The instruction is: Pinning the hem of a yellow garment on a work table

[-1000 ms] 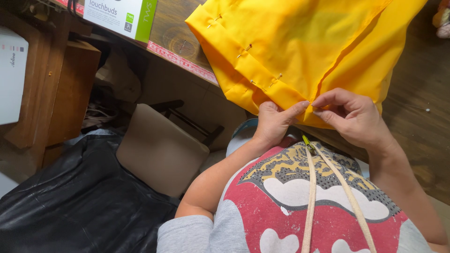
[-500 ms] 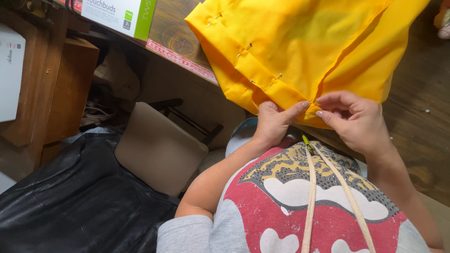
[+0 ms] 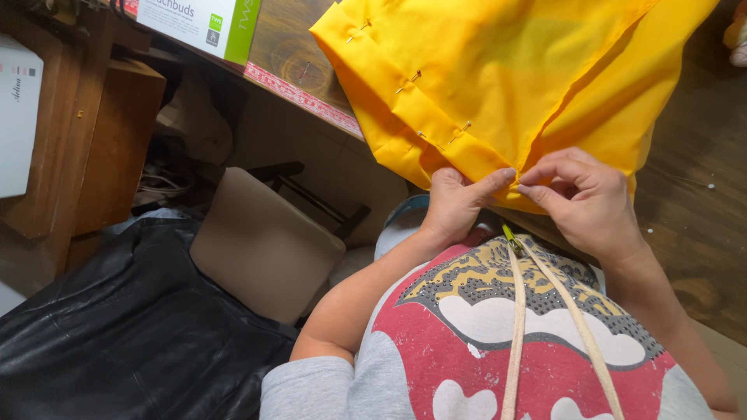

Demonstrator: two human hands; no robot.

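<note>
A folded piece of yellow fabric (image 3: 498,78) lies across the near edge of a dark wooden bench (image 3: 700,194), its hem overhanging the edge toward the person working on it. Both hands meet at the fabric's lowest fold: the left hand (image 3: 455,204) pinches the hem between thumb and forefinger, while the right hand (image 3: 583,198), fingers curled, grips the same fold just beside it. A row of pins (image 3: 410,78) runs along the folded hem toward the bench's far left. A beige tape measure (image 3: 545,311) hangs around the person's neck over a red and grey printed shirt (image 3: 498,350). A white and green box (image 3: 206,23) sits at the bench's far left corner. Below the bench edge stand a tan chair seat (image 3: 261,245) and black sheeting (image 3: 124,334).
</note>
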